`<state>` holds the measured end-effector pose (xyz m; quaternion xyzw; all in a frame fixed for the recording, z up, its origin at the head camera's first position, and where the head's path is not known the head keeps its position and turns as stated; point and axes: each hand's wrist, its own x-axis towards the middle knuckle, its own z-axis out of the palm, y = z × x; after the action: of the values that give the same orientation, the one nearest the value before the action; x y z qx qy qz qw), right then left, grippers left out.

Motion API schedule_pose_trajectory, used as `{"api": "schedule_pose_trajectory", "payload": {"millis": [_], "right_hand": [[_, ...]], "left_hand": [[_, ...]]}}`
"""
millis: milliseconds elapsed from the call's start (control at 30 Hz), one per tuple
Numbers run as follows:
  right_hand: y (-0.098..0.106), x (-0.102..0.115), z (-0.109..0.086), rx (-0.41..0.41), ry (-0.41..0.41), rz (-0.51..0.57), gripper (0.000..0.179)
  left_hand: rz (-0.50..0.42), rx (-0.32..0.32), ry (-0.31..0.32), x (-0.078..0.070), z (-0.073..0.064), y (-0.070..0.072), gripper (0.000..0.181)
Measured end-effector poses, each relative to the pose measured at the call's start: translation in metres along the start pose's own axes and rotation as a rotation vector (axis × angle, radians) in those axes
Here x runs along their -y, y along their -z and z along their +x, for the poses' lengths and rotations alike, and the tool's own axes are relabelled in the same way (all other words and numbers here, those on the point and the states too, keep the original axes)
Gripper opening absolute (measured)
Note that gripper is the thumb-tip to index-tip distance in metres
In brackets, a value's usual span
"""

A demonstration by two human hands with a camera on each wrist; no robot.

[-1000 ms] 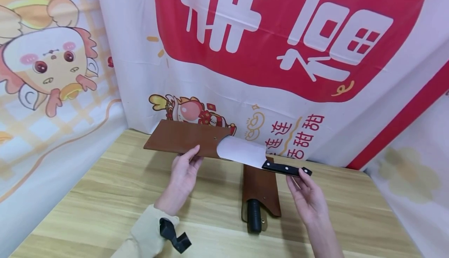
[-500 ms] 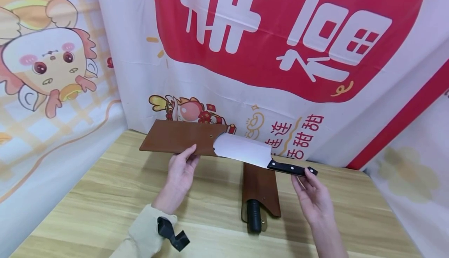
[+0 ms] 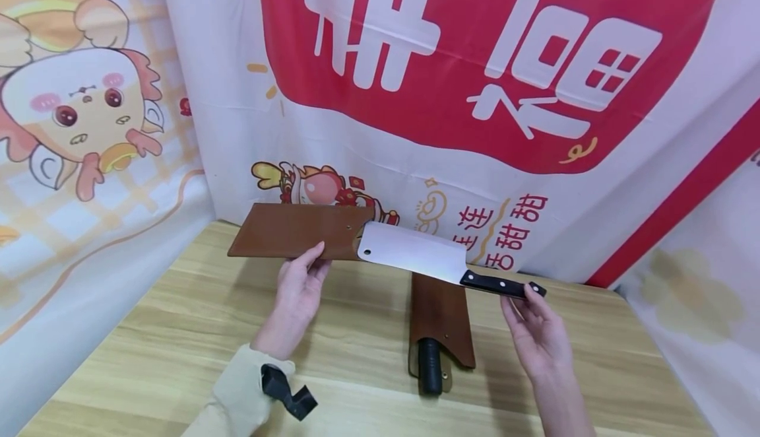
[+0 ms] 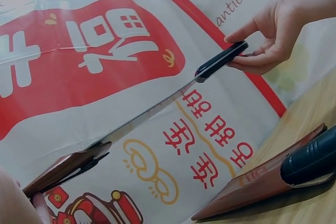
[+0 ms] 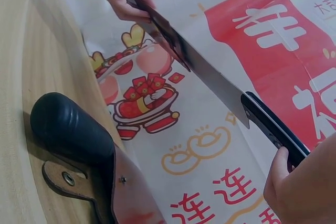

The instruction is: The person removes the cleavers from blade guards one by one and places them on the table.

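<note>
You're pinching the cleaver [image 3: 436,257] by its blk 3-rivet handle [image 3: 489,283] w/ R hand [image 3: 543,341], L hand [image 3: 299,290] gripping the brn sheath [image 3: 297,229]; silver, corner-holed blade [image 3: 412,249] is hovering above tabletop [image 3: 356,371], at sheath's mouth.

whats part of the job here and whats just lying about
Likely part of the job:
cleaver, held at the handle end by the right hand
held sheath, pinched by the left hand, its mouth at the cleaver's far end

Apparently just there:
other sheath, on the table, a black handle sticking out
printed cloth, behind
</note>
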<state>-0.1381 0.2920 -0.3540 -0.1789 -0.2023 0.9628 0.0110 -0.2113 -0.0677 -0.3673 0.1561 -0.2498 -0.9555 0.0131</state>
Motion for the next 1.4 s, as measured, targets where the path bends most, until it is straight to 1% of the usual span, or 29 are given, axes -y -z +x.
{"api": "schedule_pose_trajectory", "payload": {"millis": [167, 367, 500, 633, 733, 867, 1067, 1100, 1200, 1300, 1400], "right_hand": [[0.001, 0.003, 0.000, 0.004, -0.006, 0.020, 0.023], [-0.002, 0.008, 0.002, -0.026, 0.001, 0.022, 0.031], [-0.001, 0.011, 0.002, -0.039, -0.001, 0.032, 0.028], [0.000, 0.013, 0.001, -0.030, -0.004, 0.044, 0.024], [0.000, 0.014, 0.001, -0.021, -0.001, 0.050, 0.023], [0.000, 0.016, 0.001, -0.010, -0.002, 0.062, 0.023], [0.005, 0.018, 0.001, 0.044, -0.002, 0.086, 0.012], [0.006, 0.019, 0.001, 0.051, 0.000, 0.088, 0.011], [0.007, 0.019, 0.002, 0.081, 0.008, 0.096, 0.009], [0.008, 0.020, 0.003, 0.134, 0.027, 0.094, 0.003], [0.011, 0.019, 0.005, 0.199, 0.045, 0.092, 0.008]], "left_hand": [[0.008, -0.006, 0.001, -0.003, 0.001, 0.001, 0.024], [-0.039, -0.007, 0.004, -0.007, 0.001, 0.002, 0.028], [-0.039, -0.008, 0.007, -0.009, 0.001, 0.003, 0.027], [-0.028, -0.014, -0.001, -0.013, 0.003, 0.003, 0.026], [-0.040, -0.024, -0.014, -0.016, 0.003, 0.003, 0.024], [-0.055, -0.041, -0.015, -0.021, 0.004, 0.004, 0.021], [-0.057, -0.046, -0.006, -0.026, 0.006, 0.004, 0.028], [-0.055, -0.040, -0.009, -0.027, 0.006, 0.004, 0.031], [-0.035, -0.053, -0.019, -0.030, 0.006, 0.006, 0.031], [-0.008, -0.067, -0.038, -0.033, 0.007, 0.008, 0.028], [-0.002, -0.081, -0.051, -0.034, 0.008, 0.009, 0.027]]}}
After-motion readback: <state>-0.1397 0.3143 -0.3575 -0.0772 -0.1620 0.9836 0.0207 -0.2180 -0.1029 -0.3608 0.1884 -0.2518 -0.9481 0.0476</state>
